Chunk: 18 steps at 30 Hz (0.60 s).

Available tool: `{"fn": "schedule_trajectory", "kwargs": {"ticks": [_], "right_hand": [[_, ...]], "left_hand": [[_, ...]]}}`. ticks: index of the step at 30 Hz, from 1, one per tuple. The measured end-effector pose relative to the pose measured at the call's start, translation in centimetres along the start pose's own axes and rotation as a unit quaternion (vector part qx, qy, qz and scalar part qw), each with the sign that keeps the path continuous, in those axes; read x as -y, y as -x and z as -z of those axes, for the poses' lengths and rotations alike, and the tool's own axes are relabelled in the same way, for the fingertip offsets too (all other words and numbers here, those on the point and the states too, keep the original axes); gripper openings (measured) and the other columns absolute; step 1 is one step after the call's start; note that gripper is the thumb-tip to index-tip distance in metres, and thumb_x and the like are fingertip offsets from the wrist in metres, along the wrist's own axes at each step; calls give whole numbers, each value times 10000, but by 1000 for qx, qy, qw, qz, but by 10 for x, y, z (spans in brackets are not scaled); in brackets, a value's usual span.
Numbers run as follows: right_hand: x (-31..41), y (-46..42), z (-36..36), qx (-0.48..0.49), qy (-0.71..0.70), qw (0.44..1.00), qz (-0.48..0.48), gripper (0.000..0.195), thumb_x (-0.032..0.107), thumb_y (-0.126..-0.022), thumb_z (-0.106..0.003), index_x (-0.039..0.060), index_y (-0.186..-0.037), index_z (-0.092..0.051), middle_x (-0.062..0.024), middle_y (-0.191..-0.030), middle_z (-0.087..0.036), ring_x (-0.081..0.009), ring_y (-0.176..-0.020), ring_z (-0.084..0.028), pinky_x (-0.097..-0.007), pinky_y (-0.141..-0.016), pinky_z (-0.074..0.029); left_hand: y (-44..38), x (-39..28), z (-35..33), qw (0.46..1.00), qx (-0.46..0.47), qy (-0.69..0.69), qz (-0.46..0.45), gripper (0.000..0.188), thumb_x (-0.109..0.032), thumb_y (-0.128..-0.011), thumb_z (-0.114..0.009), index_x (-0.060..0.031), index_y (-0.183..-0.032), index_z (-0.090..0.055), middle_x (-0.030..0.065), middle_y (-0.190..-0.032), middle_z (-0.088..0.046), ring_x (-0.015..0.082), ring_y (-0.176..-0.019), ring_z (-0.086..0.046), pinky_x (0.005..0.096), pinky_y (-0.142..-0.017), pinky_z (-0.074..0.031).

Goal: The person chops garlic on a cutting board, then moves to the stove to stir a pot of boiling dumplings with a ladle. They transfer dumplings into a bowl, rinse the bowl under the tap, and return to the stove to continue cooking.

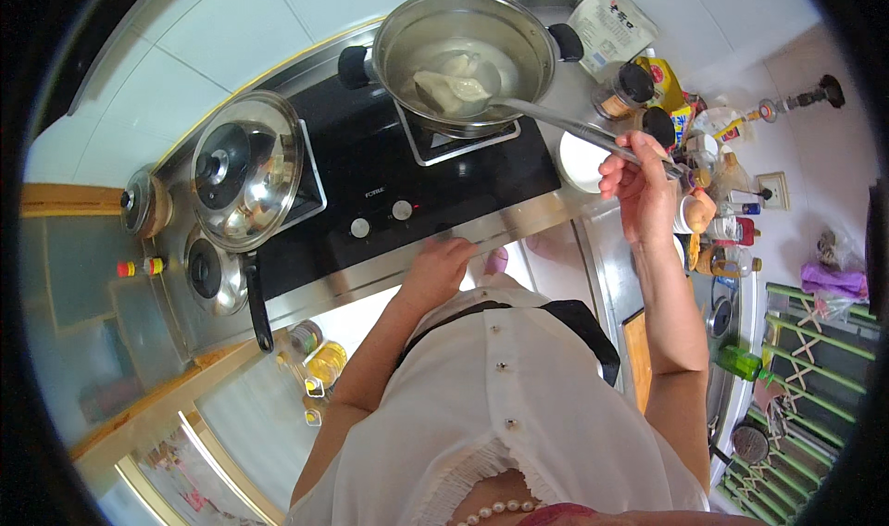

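Observation:
My right hand [642, 186] grips the long metal handle of a ladle [566, 120]. The ladle's bowl dips into a two-handled stainless steel pot [462, 1], where a pale dumpling [448, 90] lies in or over it in cloudy liquid. More pale food shows just behind, partly under the liquid. The pot stands on the rear right burner of a black gas cooktop [347, 144]. At the steel front edge of the counter [510, 227], my left hand [441, 265] rests below the cooktop knobs, its fingers bent and partly hidden.
Right of the cooktop stand a white bowl [582, 161], a dark-lidded jar [623, 90] and several bottles. A large steel lid with a glass centre [248, 172] covers the left burner area. Near it, a lidded pan's black handle [258, 304] juts past the counter's front edge.

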State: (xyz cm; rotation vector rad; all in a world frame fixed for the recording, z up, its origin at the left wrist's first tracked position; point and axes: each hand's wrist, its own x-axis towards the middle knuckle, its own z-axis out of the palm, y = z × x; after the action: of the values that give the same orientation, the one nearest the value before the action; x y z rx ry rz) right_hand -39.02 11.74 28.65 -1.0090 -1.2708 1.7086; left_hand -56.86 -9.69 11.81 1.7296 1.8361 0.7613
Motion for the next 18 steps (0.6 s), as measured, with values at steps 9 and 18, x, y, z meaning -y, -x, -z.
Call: {"fn": "schedule_trajectory", "kwargs": {"ticks": [9, 18], "right_hand": [[17, 48, 64, -90, -50, 992, 78, 304, 308, -946, -527, 8, -990, -550, -141, -698, -633, -171, -502, -590, -272, -460, -489], [-13, 100, 128, -232, 3, 971, 54, 318, 332, -931, -547, 22, -1002, -560, -115, -689, -626, -161, -507, -587, -270, -472, -489]], "left_hand": [[-18, -8, -10, 998, -18, 5, -67, 226, -91, -863, -545, -71, -1076, -618, 91, -1076, -629, 313, -954, -604, 395, -847, -473], [-37, -24, -29, 993, 11, 40, -112, 204, -60, -834, -566, -49, -1028, -628, 96, -1028, -643, 310, -915, -619, 409, -810, -487]]}}
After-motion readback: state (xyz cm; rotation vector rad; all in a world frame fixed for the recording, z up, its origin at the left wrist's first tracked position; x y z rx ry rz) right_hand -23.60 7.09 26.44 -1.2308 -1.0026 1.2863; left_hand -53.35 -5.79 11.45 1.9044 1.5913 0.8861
